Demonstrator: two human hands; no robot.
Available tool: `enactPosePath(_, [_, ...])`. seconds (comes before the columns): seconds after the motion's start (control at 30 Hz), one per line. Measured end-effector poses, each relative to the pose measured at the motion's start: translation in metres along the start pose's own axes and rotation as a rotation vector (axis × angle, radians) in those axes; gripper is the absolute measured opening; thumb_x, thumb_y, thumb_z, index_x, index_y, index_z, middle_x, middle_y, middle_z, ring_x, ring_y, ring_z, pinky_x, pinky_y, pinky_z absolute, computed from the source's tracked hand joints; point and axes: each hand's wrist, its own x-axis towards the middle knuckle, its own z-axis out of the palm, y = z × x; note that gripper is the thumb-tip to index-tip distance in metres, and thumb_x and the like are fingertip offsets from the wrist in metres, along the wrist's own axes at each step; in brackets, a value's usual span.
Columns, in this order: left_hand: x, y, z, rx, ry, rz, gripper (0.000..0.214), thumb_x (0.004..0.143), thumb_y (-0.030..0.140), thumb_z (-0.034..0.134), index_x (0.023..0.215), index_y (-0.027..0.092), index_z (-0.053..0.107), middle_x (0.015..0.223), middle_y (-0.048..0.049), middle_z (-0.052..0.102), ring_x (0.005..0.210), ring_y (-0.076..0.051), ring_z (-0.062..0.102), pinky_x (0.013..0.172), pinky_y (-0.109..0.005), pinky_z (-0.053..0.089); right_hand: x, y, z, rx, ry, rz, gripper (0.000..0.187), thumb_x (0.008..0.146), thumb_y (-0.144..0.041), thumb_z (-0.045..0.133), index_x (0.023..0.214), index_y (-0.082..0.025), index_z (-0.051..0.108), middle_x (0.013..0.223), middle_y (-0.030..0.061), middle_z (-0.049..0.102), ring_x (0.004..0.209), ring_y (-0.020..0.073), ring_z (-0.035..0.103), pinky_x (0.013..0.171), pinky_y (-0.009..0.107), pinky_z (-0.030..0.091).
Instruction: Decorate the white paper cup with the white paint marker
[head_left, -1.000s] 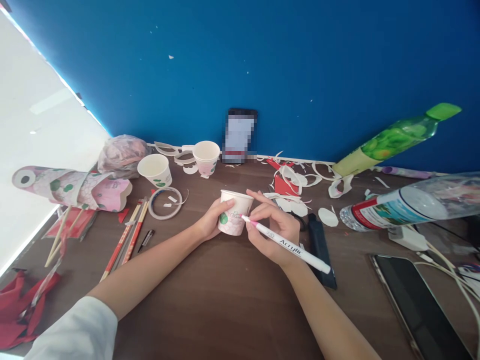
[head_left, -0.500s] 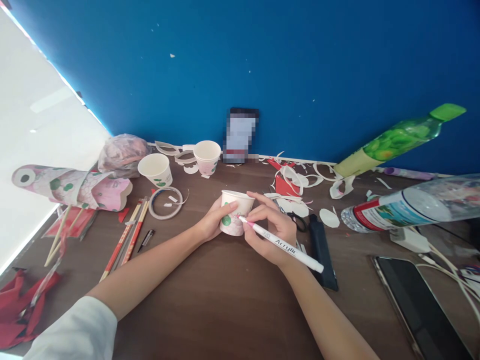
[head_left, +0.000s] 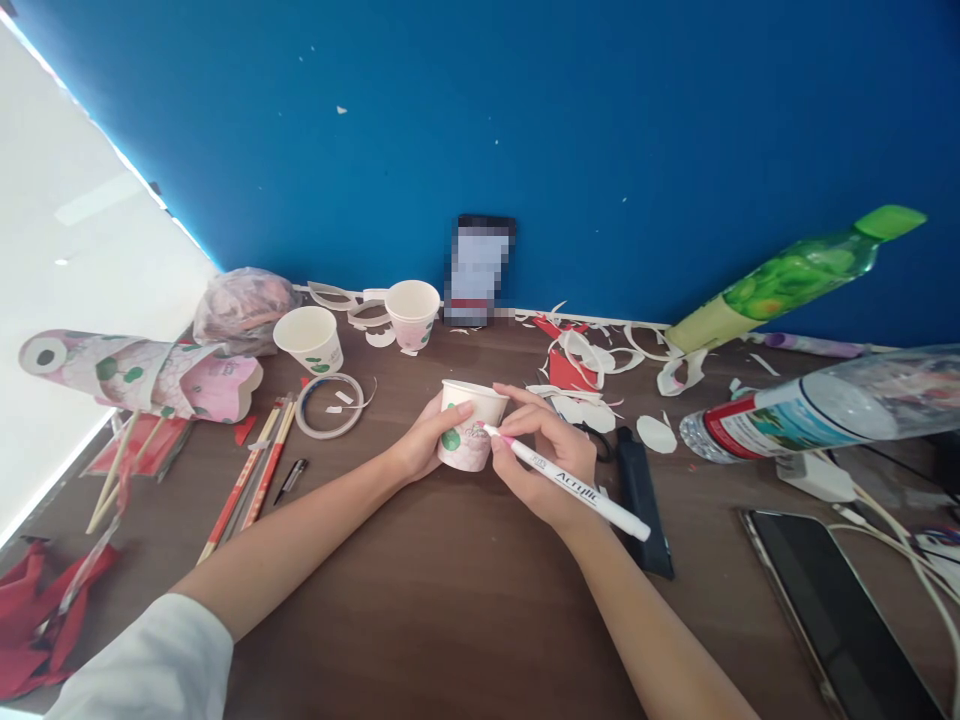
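My left hand (head_left: 427,438) is wrapped round the left side of a paper cup (head_left: 466,452), which stands upright and carries a green and pink print. Held like a pen in my right hand (head_left: 551,460) is a white acrylic marker (head_left: 577,488) with a pink band. Its tip is at the printed side of the cup; I cannot tell if it touches. The right index finger reaches to the cup's rim. Behind the cup are two more paper cups, one plain-sided (head_left: 309,340) and one pink-printed (head_left: 412,318).
A phone (head_left: 478,270) leans on the blue wall. Paper scraps (head_left: 592,360) litter the back right. Two bottles, one green-capped (head_left: 787,280) and one clear (head_left: 795,415), lean at the right. A second phone (head_left: 840,610), a tape roll (head_left: 330,432) and chopsticks (head_left: 251,475) lie around.
The marker tip has shifted slightly up and right on the cup, and the marker's rear end slightly right. The left hand keeps its hold on the cup.
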Motion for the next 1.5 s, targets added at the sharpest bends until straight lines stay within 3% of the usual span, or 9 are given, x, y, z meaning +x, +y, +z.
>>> enactPosePath(0.57, [0.001,-0.002,-0.002,0.001,-0.016,-0.012,0.06,0.062,0.04,0.079,0.11,0.012,0.058,0.102,-0.0129,0.071,0.098,-0.03,0.066,0.083,-0.036,0.048,0.003,0.001,-0.003,0.08,-0.004,-0.097,0.022,0.07,-0.005,0.06,0.067,-0.024,0.05,0.056,-0.0046,0.047,0.104,0.0306,0.068,0.093,0.053,0.052])
enactPosePath(0.73, [0.003,-0.002,-0.001,-0.046,-0.027,0.014,0.053,0.063,0.043,0.076,0.104,0.012,0.062,0.1,-0.0128,0.072,0.103,-0.031,0.065,0.087,-0.039,0.048,0.003,0.0,-0.003,0.082,0.058,-0.061,0.017,0.074,-0.01,0.06,0.07,-0.024,0.052,0.061,-0.0023,0.057,0.104,0.0307,0.069,0.097,0.056,0.05])
enactPosePath(0.83, [0.003,0.0,0.002,-0.084,-0.029,-0.037,0.051,0.066,0.051,0.07,0.096,0.01,0.065,0.09,-0.0133,0.073,0.102,-0.034,0.065,0.089,-0.042,0.048,0.004,-0.002,-0.002,0.015,0.105,-0.078,0.016,0.073,-0.01,0.061,0.072,-0.024,0.054,0.062,-0.0024,0.06,0.105,0.0304,0.069,0.105,0.061,0.041])
enactPosePath(0.93, [0.002,0.002,0.004,-0.057,0.008,-0.063,0.049,0.067,0.049,0.071,0.096,0.01,0.065,0.088,-0.0117,0.073,0.098,-0.032,0.066,0.088,-0.042,0.048,0.002,-0.003,-0.001,-0.051,0.096,-0.116,0.017,0.072,-0.009,0.061,0.072,-0.024,0.054,0.062,-0.003,0.061,0.106,0.0305,0.069,0.108,0.063,0.036])
enactPosePath(1.5, [-0.001,0.003,0.005,0.024,0.027,0.006,0.054,0.068,0.042,0.076,0.109,0.014,0.055,0.093,-0.0081,0.071,0.085,-0.024,0.068,0.081,-0.036,0.047,0.001,0.0,0.004,-0.18,0.079,-0.153,0.018,0.07,-0.01,0.063,0.069,-0.024,0.054,0.06,-0.0022,0.063,0.105,0.0293,0.068,0.103,0.059,0.044])
